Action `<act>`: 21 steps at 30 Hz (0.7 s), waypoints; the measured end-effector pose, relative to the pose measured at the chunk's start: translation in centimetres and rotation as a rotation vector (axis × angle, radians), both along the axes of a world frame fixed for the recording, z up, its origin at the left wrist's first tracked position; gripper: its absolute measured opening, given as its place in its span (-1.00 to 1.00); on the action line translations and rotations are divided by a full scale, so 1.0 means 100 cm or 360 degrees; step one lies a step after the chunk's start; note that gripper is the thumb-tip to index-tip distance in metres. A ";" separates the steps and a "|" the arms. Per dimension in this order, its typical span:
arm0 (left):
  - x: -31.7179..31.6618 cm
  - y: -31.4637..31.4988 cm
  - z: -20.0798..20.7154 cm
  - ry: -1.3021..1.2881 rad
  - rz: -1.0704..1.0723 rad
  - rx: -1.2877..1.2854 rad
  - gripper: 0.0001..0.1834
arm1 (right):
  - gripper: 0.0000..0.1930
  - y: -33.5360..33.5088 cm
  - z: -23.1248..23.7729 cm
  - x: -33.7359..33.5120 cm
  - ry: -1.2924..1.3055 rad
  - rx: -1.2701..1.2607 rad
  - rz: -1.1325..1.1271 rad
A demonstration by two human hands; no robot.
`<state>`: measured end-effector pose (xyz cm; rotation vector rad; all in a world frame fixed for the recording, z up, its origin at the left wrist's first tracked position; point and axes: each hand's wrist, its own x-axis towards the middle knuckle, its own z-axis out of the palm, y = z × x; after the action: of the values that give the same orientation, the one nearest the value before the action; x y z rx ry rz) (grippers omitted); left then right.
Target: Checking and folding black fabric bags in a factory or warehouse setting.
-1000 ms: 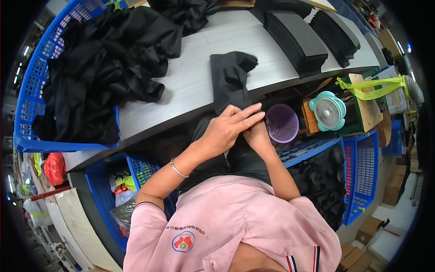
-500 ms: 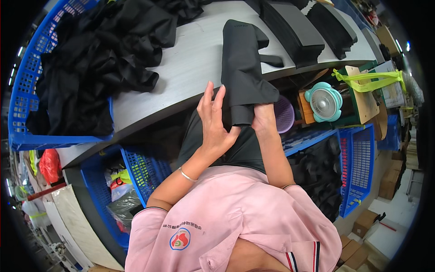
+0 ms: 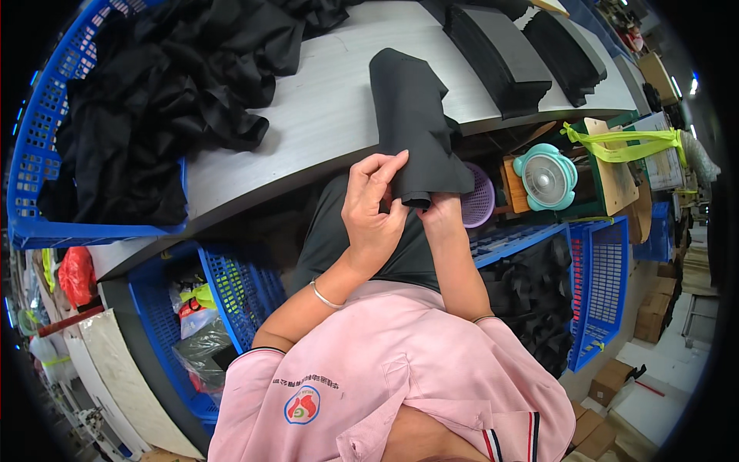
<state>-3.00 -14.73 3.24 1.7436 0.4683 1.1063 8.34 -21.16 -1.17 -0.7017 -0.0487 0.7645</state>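
Observation:
A black fabric piece [image 3: 416, 123], smooth and loosely folded, extends from my hands over the near edge of the grey table [image 3: 323, 100]. My left hand [image 3: 373, 200] pinches its left edge close to the near end, with the fingertips on top of the cloth. The near end of my right hand [image 3: 443, 212] shows below the same piece. Its fingers go under the cloth and are hidden there, where they grip the near end. A rolled or doubled edge of the fabric shows between the two hands.
Black cloth is heaped in a blue basket [image 3: 100, 235] on the left. Stacks of black cut pieces [image 3: 500, 61] lie at the far right. Right of my hands are a purple basket [image 3: 479, 196], a teal fan [image 3: 546, 177] and a blue crate [image 3: 600, 292]. Another blue crate [image 3: 227, 296] stands lower left.
My left hand has closed from spread fingers to a pinch on the fabric's edge. The fabric has turned over, and the strap-like part at its right no longer shows.

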 end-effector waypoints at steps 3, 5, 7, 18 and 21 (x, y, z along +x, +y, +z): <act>-0.001 -0.001 -0.006 0.0004 0.0022 0.0004 -0.40 | -0.68 0.002 -0.005 0.000 0.0059 0.0063 0.0068; -0.001 -0.002 -0.009 0.0013 0.0029 -0.0012 -0.39 | -0.69 0.005 -0.009 -0.001 0.0109 0.0116 0.0077; -0.001 -0.002 -0.013 -0.0025 0.0025 -0.0040 -0.37 | -0.71 0.010 -0.015 -0.002 0.0043 0.0149 0.0078; -0.008 0.011 -0.027 0.0013 0.0061 0.0033 -0.27 | -0.74 0.037 -0.021 -0.006 -0.0016 -0.0038 -0.0035; -0.014 0.016 -0.020 -0.0024 0.0013 0.0038 -0.32 | -0.69 0.038 -0.028 -0.004 -0.0051 -0.0132 -0.0088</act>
<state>-4.45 -13.10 1.24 1.7543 0.4546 1.1344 7.95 -17.34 -3.96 -0.7911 -0.0271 0.7056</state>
